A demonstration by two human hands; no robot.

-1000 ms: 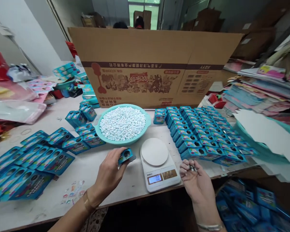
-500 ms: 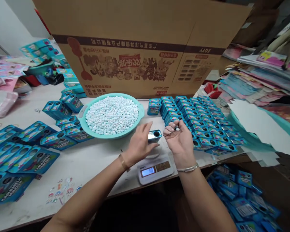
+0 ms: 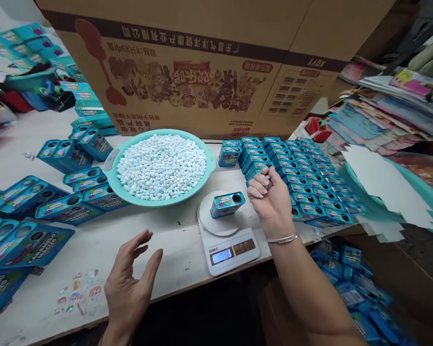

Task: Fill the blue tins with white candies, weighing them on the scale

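Note:
A single blue candy tin [image 3: 227, 205] with a round dark opening in its top stands on the round plate of a white digital scale [image 3: 216, 254]. The scale's display is lit, its digits too smeared to read. My left hand [image 3: 132, 278] hovers over the table left of the scale, thumb and fingers apart, holding nothing. Right of the tin, my right hand [image 3: 272, 197] is palm up with its fingers curled around small pale candies, mostly hidden now. Beyond the scale, to the left, a turquoise basin [image 3: 110, 161] is heaped with pale candies [image 3: 162, 166].
Rows of blue tins [image 3: 303, 178] fill the right of the table, and more tins [image 3: 32, 240] stand at left. A large cardboard box [image 3: 198, 38] rises behind the basin. Loose blue tins [image 3: 350, 288] lie below the table's right edge; stacked printed sheets [image 3: 364, 115] are at far right.
My left hand has let go of the tin, leaving it on the scale, and moved down and left. The display no longer reads 0.0. My right hand's fingers have closed further over the candies.

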